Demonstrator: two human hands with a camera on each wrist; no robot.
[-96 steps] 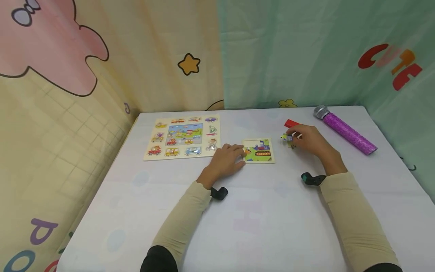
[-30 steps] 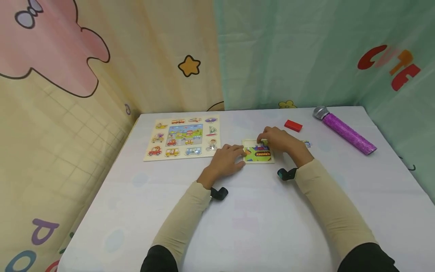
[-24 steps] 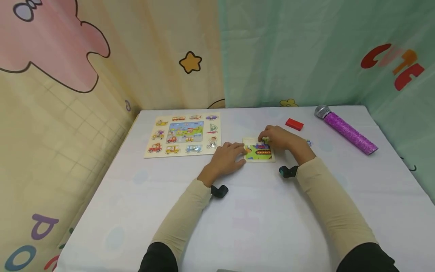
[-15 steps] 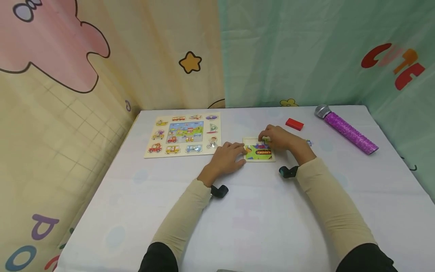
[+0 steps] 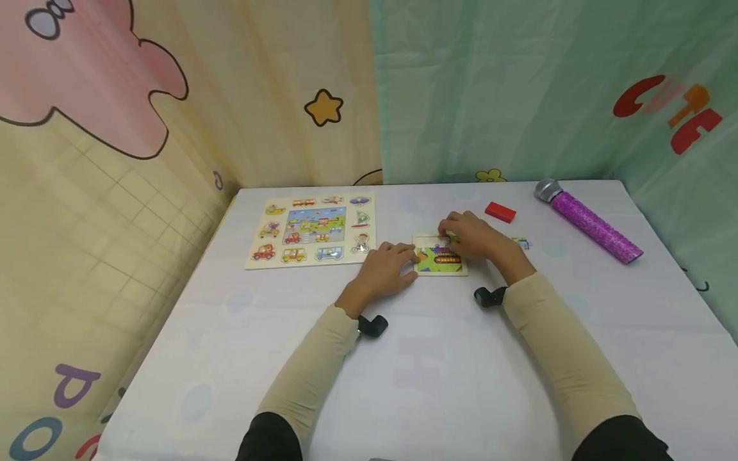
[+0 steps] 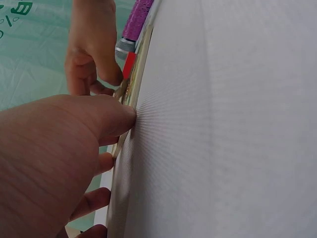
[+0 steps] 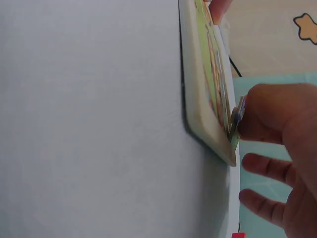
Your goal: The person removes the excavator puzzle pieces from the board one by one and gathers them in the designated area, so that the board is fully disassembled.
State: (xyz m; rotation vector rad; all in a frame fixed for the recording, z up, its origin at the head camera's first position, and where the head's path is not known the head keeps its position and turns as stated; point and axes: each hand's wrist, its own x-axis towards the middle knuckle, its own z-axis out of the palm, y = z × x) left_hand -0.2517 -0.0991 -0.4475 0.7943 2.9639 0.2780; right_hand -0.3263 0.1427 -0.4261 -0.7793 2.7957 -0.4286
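Observation:
A small wooden puzzle board [image 5: 442, 274] with a tank-like vehicle picture lies on the white table. My left hand [image 5: 382, 270] rests at its left side, fingertips on the frame and thumb near the lower left corner. Over the upper right part of the board, my right hand [image 5: 475, 235] pinches a puzzle piece [image 7: 237, 121] between thumb and finger. In the right wrist view that piece is tilted against the board's inner edge; the fingers hide much of it. Another loose piece [image 5: 521, 243] lies just beyond the right wrist.
A larger vehicle puzzle board [image 5: 316, 257] lies to the left. A red block [image 5: 500, 212] sits behind the right hand, and a purple glittery microphone [image 5: 596, 226] lies at the far right. Printed curtains [image 5: 490, 96] stand behind the table.
From right of the small board, my right hand has moved left with the piece, onto the board's upper right. Over the last second it has barely shifted. The left hand stays put.

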